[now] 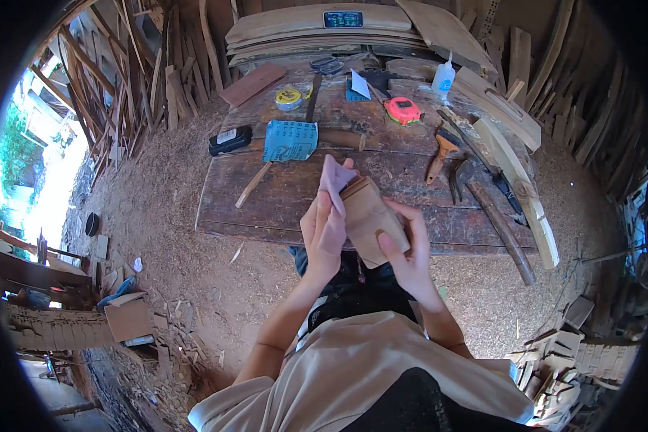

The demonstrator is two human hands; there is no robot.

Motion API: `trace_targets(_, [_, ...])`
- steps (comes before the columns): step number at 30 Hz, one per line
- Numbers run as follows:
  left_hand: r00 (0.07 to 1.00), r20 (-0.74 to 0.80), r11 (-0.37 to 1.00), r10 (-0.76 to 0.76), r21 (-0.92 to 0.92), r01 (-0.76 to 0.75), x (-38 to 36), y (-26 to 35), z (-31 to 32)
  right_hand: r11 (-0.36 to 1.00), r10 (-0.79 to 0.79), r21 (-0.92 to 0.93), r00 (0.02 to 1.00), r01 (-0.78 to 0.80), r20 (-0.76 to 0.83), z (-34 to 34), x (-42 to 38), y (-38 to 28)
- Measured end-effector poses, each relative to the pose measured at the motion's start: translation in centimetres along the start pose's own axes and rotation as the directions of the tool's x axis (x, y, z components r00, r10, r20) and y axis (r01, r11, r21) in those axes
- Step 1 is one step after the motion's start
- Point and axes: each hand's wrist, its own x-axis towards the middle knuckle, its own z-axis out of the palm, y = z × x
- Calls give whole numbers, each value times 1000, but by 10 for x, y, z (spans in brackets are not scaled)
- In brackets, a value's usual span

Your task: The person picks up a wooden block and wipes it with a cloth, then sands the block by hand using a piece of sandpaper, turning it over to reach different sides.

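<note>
In front of my body, above the near edge of the workbench (266,216), my right hand (412,248) grips a small brown wooden box (373,219), thumb on its face and fingers round its side. A folded pale purple sheet (331,189), soft like cloth or worn sandpaper, is pinched in my left hand (321,229). It lies against the box's upper left edge. Just beyond my left hand a blue printed sandpaper sheet (291,141) rests on the bench. A thin wooden stick (253,186) sticks out below that sheet.
Right of my hands lie a brush (441,154), a hammer (493,216) and a curved wooden piece (518,183). Farther back are a yellow tape measure (289,99), a red tape measure (403,110) and a glue bottle (443,76). A phone (343,19) leans on stacked boards.
</note>
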Motion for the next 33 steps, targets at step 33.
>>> trace_targets(33, [885, 325, 943, -333, 140, 303, 3, 20, -29, 999, 10, 30, 971, -18, 237, -37, 10, -8])
